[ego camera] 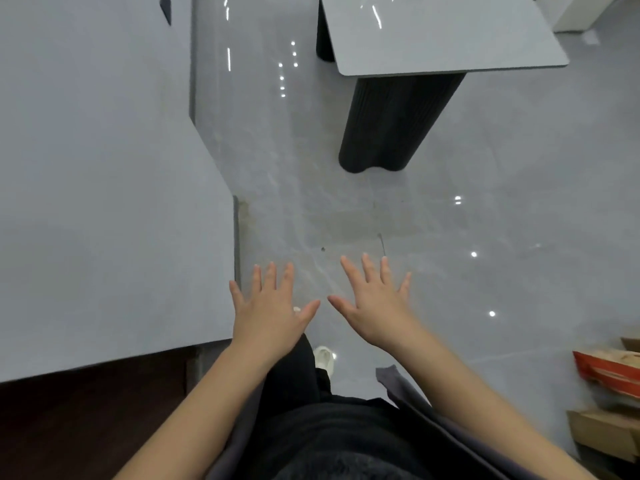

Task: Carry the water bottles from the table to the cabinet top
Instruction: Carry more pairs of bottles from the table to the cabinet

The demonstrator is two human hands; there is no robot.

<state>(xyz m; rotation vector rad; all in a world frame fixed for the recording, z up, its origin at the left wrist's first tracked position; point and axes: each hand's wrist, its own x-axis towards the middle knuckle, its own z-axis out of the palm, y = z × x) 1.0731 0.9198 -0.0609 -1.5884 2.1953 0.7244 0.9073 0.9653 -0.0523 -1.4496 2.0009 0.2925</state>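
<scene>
My left hand [268, 311] and my right hand [375, 301] are held out in front of me over the glossy grey floor, palms down, fingers spread, holding nothing. A grey table top [443, 32] on a black ribbed pedestal [391, 123] stands ahead at the upper right; the part of it in view carries no bottle. A broad grey surface [97, 202] fills the left side, its corner just left of my left hand. No water bottle shows anywhere in the view.
Cardboard boxes and a red-and-white package [609, 372] lie on the floor at the lower right. A dark brown panel [86, 420] sits below the grey surface at the lower left. Open floor stretches between the left surface and the table.
</scene>
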